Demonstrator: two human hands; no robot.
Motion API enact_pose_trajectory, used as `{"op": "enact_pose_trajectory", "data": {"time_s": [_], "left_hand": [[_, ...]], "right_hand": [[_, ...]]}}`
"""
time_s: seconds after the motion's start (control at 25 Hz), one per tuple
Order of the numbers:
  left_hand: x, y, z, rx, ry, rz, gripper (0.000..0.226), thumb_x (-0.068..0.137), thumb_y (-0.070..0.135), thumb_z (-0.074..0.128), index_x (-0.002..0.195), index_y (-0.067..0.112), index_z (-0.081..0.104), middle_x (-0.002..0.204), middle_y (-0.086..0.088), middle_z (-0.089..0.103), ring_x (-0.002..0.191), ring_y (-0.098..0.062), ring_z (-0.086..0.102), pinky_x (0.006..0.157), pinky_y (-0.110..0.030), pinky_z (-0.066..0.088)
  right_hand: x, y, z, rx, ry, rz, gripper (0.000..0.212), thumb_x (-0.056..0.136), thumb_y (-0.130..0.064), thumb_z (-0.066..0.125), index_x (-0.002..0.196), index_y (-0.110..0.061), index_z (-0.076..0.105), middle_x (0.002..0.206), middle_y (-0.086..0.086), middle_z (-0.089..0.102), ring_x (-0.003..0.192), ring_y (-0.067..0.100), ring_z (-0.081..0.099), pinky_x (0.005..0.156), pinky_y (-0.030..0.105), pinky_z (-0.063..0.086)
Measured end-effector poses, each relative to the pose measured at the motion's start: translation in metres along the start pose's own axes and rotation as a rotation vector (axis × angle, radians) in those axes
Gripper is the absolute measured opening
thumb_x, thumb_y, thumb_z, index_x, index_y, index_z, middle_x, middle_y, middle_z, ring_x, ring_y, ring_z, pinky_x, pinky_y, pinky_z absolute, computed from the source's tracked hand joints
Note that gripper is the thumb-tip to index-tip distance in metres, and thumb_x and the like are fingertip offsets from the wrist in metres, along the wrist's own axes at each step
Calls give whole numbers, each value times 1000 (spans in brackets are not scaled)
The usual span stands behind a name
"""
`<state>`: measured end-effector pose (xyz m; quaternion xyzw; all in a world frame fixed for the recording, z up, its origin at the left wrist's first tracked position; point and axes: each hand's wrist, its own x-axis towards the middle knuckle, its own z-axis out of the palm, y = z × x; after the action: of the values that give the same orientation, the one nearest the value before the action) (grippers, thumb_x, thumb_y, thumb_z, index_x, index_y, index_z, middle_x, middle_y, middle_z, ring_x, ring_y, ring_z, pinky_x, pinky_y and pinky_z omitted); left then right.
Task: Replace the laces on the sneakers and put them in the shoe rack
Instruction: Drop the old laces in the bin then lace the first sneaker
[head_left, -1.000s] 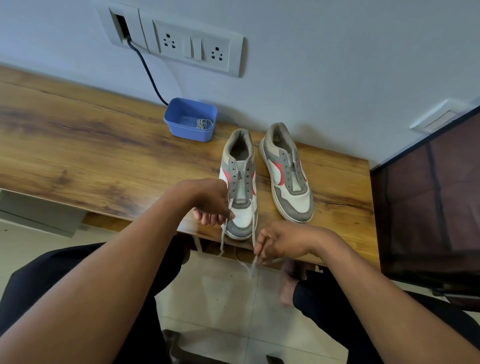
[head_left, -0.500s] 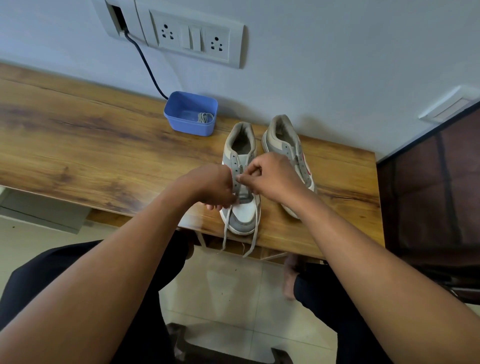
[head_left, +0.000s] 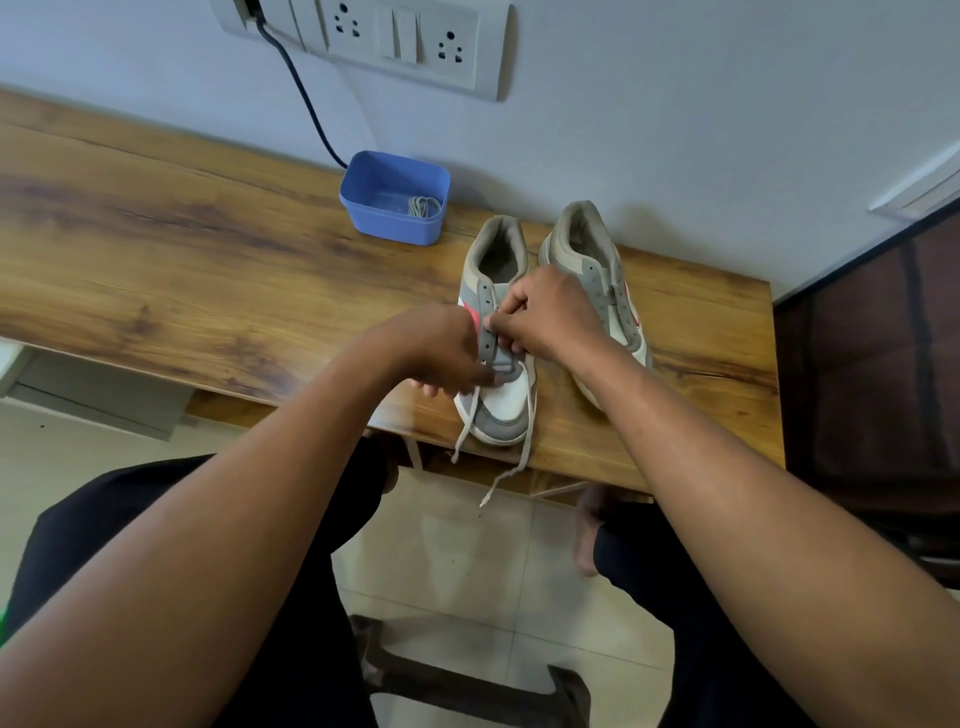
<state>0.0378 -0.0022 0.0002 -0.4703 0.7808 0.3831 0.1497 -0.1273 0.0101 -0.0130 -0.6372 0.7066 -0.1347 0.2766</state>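
Two shoes stand toes toward me on the wooden table (head_left: 208, 270), just right of the frame's centre, and the head camera looks down on them. The sneaker (head_left: 498, 410) I am working on sits at the table's near edge, so I can reach its eyelets and let the lace (head_left: 528, 441) hang free. Both lace ends trail over the toe and off the edge toward the floor. The second sneaker (head_left: 582, 234) waits just beside it on the right, and I see no lace in it.

My left hand (head_left: 441, 348) has its fingers curled against the sneaker's side, holding it so it does not slide. My right hand (head_left: 550, 317) is bunched over the eyelet strip. Its fingertips seem to pinch the lace at an eyelet, though the pinch itself is hidden.

Above and left of the shoes, a blue tub (head_left: 395, 176) by the wall holds a coiled cord (head_left: 423, 207), perhaps a lace kept out of the way. Only the lowest eyelets look threaded, so I judge the job is at an early stage. I cannot tell whether the dark furniture (head_left: 872, 364) at the right edge is the rack.
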Motion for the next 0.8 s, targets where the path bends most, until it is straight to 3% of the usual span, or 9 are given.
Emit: {"op": "enact_pose_trajectory", "data": {"time_s": [0.08,0.16,0.28,0.4,0.6,0.8], "left_hand": [[1,1,2,94,62,32,21,93,22,64,82,11,78,72,-3,76,64,-14,72,72,-33,61],[0,2,1,113,-34,38,21,93,16,61,86,7,78,76,-5,77,69,-16,74,78,-35,63],[-2,2,-1,-23,-166,-18,20,96,17,62,87,5,75,79,-10,77,64,-18,72,73,-34,63],[0,-1,-1,-58,-87,-29,25,97,27,65,85,7,75,75,-7,76,62,-16,72,66,-32,61],[2,-3,-2,-56,-30,-5,17,95,16,64,85,7,74,79,-10,77,69,-20,74,74,-35,64],[0,-3,-2,-58,-213,-5,19,96,21,67,81,11,74,78,-7,77,64,-14,72,73,-32,63]], "right_hand": [[-1,-1,1,-10,10,-7,26,86,-32,83,63,-23,75,59,-9,72,60,7,72,76,41,64],[-1,-1,2,-11,18,-10,25,86,-32,84,64,-23,76,60,-9,73,61,8,72,75,42,65],[-4,-3,2,-19,5,-7,23,87,-31,83,68,-21,78,63,-7,74,62,9,73,74,42,65],[-4,-3,1,13,-18,-7,23,88,-29,83,68,-20,76,62,-5,74,59,9,73,74,41,65],[-5,-3,0,49,-30,-7,25,88,-27,84,66,-20,74,61,-6,74,56,8,72,73,41,66],[-5,-4,0,38,-26,6,21,88,-27,84,69,-20,77,63,-6,75,60,7,73,73,38,65]]}}
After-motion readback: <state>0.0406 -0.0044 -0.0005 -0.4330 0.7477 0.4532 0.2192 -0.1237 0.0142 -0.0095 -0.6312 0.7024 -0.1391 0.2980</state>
